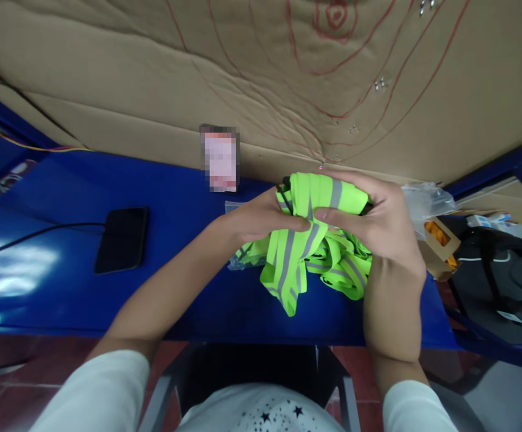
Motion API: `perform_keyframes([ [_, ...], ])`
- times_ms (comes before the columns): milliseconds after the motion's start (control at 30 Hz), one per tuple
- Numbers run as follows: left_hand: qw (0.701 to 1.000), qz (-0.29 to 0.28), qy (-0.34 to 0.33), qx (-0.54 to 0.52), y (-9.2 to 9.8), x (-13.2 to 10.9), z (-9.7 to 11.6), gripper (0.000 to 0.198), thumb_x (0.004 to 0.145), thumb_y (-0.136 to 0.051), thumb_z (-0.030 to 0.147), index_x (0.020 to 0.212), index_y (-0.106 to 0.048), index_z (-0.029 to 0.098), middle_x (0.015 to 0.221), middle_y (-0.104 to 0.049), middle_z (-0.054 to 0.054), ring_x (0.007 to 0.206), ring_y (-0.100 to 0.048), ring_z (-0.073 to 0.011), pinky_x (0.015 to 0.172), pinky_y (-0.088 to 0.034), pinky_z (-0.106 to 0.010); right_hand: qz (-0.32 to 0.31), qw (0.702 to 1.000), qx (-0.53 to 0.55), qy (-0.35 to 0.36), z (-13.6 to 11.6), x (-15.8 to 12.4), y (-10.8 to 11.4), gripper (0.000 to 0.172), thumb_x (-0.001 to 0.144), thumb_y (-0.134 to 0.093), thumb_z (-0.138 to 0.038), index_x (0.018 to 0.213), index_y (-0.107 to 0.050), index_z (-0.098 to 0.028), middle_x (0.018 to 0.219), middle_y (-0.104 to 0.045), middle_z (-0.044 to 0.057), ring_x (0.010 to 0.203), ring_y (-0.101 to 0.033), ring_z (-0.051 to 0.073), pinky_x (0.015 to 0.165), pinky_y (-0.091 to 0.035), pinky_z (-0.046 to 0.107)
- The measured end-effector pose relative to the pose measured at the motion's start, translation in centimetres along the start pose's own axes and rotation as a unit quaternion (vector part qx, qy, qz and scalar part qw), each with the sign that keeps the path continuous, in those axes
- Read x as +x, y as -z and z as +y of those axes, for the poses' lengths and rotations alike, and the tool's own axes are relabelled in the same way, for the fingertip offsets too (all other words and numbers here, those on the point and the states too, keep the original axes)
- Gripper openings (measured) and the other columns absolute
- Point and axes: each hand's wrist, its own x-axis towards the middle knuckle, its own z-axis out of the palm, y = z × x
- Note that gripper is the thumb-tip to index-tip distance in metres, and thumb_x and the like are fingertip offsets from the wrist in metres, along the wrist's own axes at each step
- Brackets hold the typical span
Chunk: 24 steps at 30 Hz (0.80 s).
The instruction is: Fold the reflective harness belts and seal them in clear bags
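Observation:
Both hands are wrapped round a neon yellow-green reflective strap (317, 195) with grey stripes, gathered into folded layers above the blue table. My left hand (270, 217) grips its left side, the thumb pressed across the front. My right hand (380, 219) closes round the right side, its thumb lying over the layers near my left thumb. A loose length of the strap hangs down below my left thumb. Under the hands lie more reflective straps (346, 270) in loops. A clear plastic bag (238, 261) shows partly behind my left forearm.
A black phone (121, 240) with a cable lies on the blue table (54, 198) at left. Another phone (220, 159) leans against the cardboard wall (130, 78). At right are clear plastic (427, 201), a small cardboard box (441, 237) and a black bag (499, 276).

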Motion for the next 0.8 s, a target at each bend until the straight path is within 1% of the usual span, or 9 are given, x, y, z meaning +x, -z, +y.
perform_keyframes([
  [100, 0.998, 0.0, 0.027, -0.062, -0.3, 0.2, -0.5, 0.042, 0.059, -0.092, 0.018, 0.098, -0.078, 0.013, 0.089, -0.08, -0.007, 0.081, -0.077, -0.0267, 0.081, -0.062, -0.04, 0.027, 0.998, -0.031, 0.037, -1.1, -0.5, -0.4, 0.034, 0.085, -0.083, -0.03, 0.119, -0.078, -0.032, 0.121, -0.077, -0.002, 0.116, -0.073, 0.028, 0.1, -0.063, 0.045],
  [200, 0.994, -0.013, 0.039, -0.098, -0.7, 0.5, -0.7, 0.04, 0.06, -0.094, 0.025, 0.095, -0.079, 0.014, 0.09, -0.081, -0.009, 0.086, -0.078, -0.031, 0.086, -0.062, -0.043, 0.044, 0.994, -0.052, 0.091, -1.5, -0.9, -0.2, 0.038, 0.089, -0.076, -0.019, 0.121, -0.077, -0.039, 0.122, -0.077, -0.007, 0.116, -0.073, 0.025, 0.106, -0.061, 0.044],
  [300, 0.991, -0.067, 0.027, -0.113, -1.1, 0.5, -0.8, 0.041, 0.068, -0.092, 0.029, 0.105, -0.079, 0.015, 0.104, -0.081, -0.01, 0.105, -0.077, -0.0349, 0.097, -0.06, -0.046, 0.052, 0.979, -0.072, 0.182, -1.1, -0.8, 0.3, 0.046, 0.092, -0.066, -0.011, 0.123, -0.075, -0.044, 0.123, -0.076, -0.01, 0.119, -0.072, 0.025, 0.112, -0.056, 0.047],
  [400, 0.987, -0.113, 0.021, -0.114, -0.9, 0.3, -0.8, 0.049, 0.07, -0.092, 0.039, 0.111, -0.078, 0.017, 0.109, -0.081, -0.011, 0.116, -0.073, -0.0382, 0.102, -0.059, -0.048, 0.062, 0.961, -0.14, 0.229, -0.2, -0.5, 0.4, 0.042, 0.094, -0.06, -0.015, 0.121, -0.076, -0.043, 0.121, -0.077, -0.009, 0.125, -0.068, 0.029, 0.115, -0.049, 0.054],
  [533, 0.989, -0.058, -0.009, -0.137, -0.1, 0.2, -0.7, 0.071, 0.06, -0.093, 0.064, 0.111, -0.077, 0.017, 0.105, -0.081, -0.01, 0.117, -0.072, -0.0391, 0.101, -0.06, -0.048, 0.043, 0.948, -0.236, 0.211, 0.8, -0.2, -0.1, 0.038, 0.093, -0.059, -0.019, 0.117, -0.076, -0.044, 0.126, -0.074, -0.009, 0.139, -0.056, 0.032, 0.121, -0.039, 0.059],
  [633, 0.99, -0.015, -0.013, -0.141, 0.0, 0.3, -0.2, 0.067, 0.063, -0.095, 0.054, 0.115, -0.075, 0.016, 0.108, -0.081, -0.01, 0.114, -0.074, -0.0369, 0.099, -0.061, -0.046, 0.001, 0.952, -0.202, 0.229, 0.9, 0.2, 0.2, 0.038, 0.09, -0.059, -0.018, 0.115, -0.077, -0.041, 0.139, -0.067, -0.008, 0.145, -0.049, 0.032, 0.124, -0.034, 0.058],
  [700, 0.991, -0.014, -0.003, -0.133, -0.1, 0.3, 0.2, 0.059, 0.067, -0.095, 0.043, 0.114, -0.075, 0.015, 0.106, -0.081, -0.012, 0.107, -0.076, -0.0357, 0.095, -0.062, -0.046, -0.069, 0.96, -0.155, 0.223, 0.7, 0.4, 0.9, 0.036, 0.089, -0.065, -0.023, 0.12, -0.076, -0.037, 0.151, -0.057, -0.006, 0.152, -0.041, 0.034, 0.128, -0.029, 0.057],
  [767, 0.992, -0.028, 0.005, -0.123, -0.2, 0.1, 0.7, 0.052, 0.07, -0.094, 0.035, 0.113, -0.075, 0.013, 0.105, -0.081, -0.013, 0.102, -0.077, -0.0347, 0.093, -0.063, -0.046, -0.131, 0.969, -0.067, 0.198, 0.5, 0.4, 1.7, 0.049, 0.085, -0.074, -0.037, 0.133, -0.068, -0.037, 0.16, -0.047, -0.005, 0.157, -0.032, 0.035, 0.132, -0.024, 0.056],
  [800, 0.993, -0.033, 0.009, -0.114, -0.3, -0.1, 0.9, 0.049, 0.071, -0.093, 0.031, 0.113, -0.075, 0.012, 0.104, -0.081, -0.013, 0.1, -0.078, -0.0339, 0.092, -0.063, -0.046, -0.131, 0.974, -0.009, 0.182, 0.4, 0.3, 2.1, 0.058, 0.083, -0.077, -0.045, 0.139, -0.062, -0.04, 0.163, -0.044, -0.006, 0.158, -0.03, 0.034, 0.133, -0.025, 0.054],
])
